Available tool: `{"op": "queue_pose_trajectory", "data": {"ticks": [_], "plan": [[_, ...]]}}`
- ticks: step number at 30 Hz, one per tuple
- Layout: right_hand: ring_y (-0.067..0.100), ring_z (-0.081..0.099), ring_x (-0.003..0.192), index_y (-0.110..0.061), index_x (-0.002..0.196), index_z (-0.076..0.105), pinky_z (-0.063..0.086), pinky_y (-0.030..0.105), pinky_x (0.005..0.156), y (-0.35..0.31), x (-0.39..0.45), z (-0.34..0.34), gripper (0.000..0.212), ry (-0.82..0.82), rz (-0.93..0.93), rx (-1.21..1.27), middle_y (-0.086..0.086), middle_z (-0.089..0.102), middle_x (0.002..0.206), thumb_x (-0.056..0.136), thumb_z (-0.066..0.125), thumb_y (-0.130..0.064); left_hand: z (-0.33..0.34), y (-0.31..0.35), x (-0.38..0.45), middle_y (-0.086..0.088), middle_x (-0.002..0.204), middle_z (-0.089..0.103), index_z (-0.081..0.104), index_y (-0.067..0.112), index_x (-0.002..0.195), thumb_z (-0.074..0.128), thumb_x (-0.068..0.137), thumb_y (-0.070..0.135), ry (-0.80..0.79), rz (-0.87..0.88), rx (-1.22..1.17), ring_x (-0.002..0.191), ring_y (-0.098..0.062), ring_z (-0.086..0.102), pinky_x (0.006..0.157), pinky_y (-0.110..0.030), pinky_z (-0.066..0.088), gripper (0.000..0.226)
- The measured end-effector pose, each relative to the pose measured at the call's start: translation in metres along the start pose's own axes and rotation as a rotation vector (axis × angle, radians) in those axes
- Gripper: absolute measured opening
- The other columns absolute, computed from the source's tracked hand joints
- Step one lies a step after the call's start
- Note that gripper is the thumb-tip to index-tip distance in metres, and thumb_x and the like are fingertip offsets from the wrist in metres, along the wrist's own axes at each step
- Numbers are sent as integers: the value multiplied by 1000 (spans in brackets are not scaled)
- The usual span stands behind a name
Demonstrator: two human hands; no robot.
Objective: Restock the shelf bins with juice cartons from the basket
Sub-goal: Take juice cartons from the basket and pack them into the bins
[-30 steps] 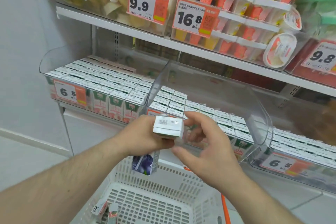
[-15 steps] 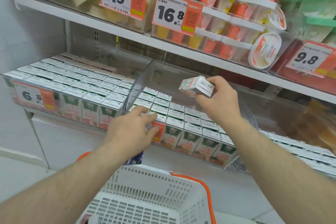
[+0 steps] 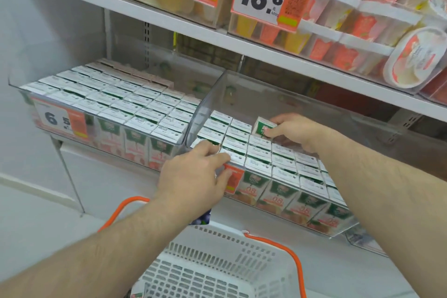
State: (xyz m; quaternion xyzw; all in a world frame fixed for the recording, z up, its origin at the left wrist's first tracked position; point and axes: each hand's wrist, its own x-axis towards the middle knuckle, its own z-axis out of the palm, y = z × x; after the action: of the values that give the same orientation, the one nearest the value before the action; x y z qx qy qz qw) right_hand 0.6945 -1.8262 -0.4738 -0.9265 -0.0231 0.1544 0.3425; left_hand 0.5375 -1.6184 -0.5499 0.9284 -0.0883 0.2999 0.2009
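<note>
- Since half a second ago the right hand (image 3: 294,132) has dropped from above the middle bin (image 3: 278,94) to the carton tops; a second ago both hands held this carton over the basket.
- Right hand fingers are curled on the juice carton (image 3: 262,127), which sits tilted, its green face up, at the back edge of the packed rows (image 3: 266,159). Not yet seated upright.
- Judgement: this carton is at the placing step; it needs to be stood up and pushed into the open space behind the rows.
- Left hand (image 3: 193,176) rests on the front rim of the same bin, fingers bent over the front cartons and the orange price tag (image 3: 233,180). A blueberry-printed carton (image 3: 202,218) shows just under that hand; whether the hand holds it, cannot tell.
- Basket (image 3: 217,268), white with orange handles, stands below; one carton corner visible at its lower left edge.
- Left bin (image 3: 104,113) looks full.
- In the way: the clear rear wall of the middle bin and the upper shelf (image 3: 169,19) limit room above the hand.
</note>
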Motion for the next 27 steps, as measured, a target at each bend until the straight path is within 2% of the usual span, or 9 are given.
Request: {"op": "queue_pose_trajectory", "data": {"ticks": [3, 7, 10, 12, 18, 20, 22, 24, 27], "plan": [[18, 66, 93, -15, 118, 62, 49, 25, 68, 0, 3, -1, 32, -43, 36, 25, 6, 72, 104, 88, 72, -18, 1, -1, 1, 10, 87, 66, 76, 32, 87, 65, 71, 42, 13, 4, 16, 54, -14, 63, 43, -24, 40, 22], [17, 61, 81, -7, 110, 68, 49, 25, 60, 4, 10, 1, 20, -65, 76, 87, 14, 69, 110, 91, 66, -14, 1, 0, 1, 8, 88, 67, 77, 31, 87, 65, 71, 41, 58, 10, 5, 55, -14, 64, 43, -25, 42, 23], [19, 59, 84, -10, 104, 71, 53, 37, 80, 8, 17, 6, 14, -14, 65, 23, 17, 69, 115, 94, 63, -17, 0, 1, 0, 8, 89, 67, 77, 30, 88, 64, 71, 41, 24, 0, -5, 56, -14, 65, 44, -26, 42, 23], [20, 56, 84, -13, 106, 71, 49, 39, 79, 9, 17, 8, 16, -1, 81, -20, 17, 68, 117, 94, 63, -20, -3, 2, 1, 9, 91, 66, 76, 31, 89, 63, 73, 42, -3, -11, -10, 58, -15, 66, 47, -24, 40, 24], [24, 51, 78, -7, 123, 65, 41, 34, 71, 8, 13, 13, 40, 46, 124, -93, 8, 65, 96, 91, 61, -30, -14, 6, 5, 21, 135, 46, 55, 44, 132, 47, 95, 53, -211, -149, 3, 112, -7, 56, 81, -25, 42, 38], [29, 64, 94, -4, 121, 67, 49, 33, 84, 4, 3, 19, 38, 147, 51, -98, 9, 70, 109, 92, 63, -27, -17, 5, 5, 21, 136, 44, 55, 41, 133, 51, 94, 51, -209, -184, -100, 115, -7, 53, 89, -28, 46, 40], [23, 63, 108, -12, 113, 72, 49, 30, 91, 0, -14, 26, 29, 386, -39, -198, 2, 70, 114, 91, 64, -29, -19, 6, 3, 20, 129, 47, 61, 35, 128, 60, 91, 46, -152, -206, -234, 110, -9, 55, 91, -33, 47, 38], [20, 63, 103, -21, 109, 72, 48, 28, 87, -5, -39, 35, 22, 639, -143, -226, -2, 70, 109, 92, 59, -26, -21, 9, 1, 19, 112, 53, 67, 31, 114, 65, 85, 46, -88, -199, -346, 102, -7, 56, 89, -34, 48, 33], [9, 59, 82, -22, 91, 72, 45, 22, 77, -15, -90, 54, 15, 767, -381, -84, -10, 66, 84, 88, 57, -18, -24, 20, -2, 20, 87, 63, 66, 34, 92, 69, 83, 43, -106, -293, -520, 88, -2, 59, 84, -29, 48, 13]]}}
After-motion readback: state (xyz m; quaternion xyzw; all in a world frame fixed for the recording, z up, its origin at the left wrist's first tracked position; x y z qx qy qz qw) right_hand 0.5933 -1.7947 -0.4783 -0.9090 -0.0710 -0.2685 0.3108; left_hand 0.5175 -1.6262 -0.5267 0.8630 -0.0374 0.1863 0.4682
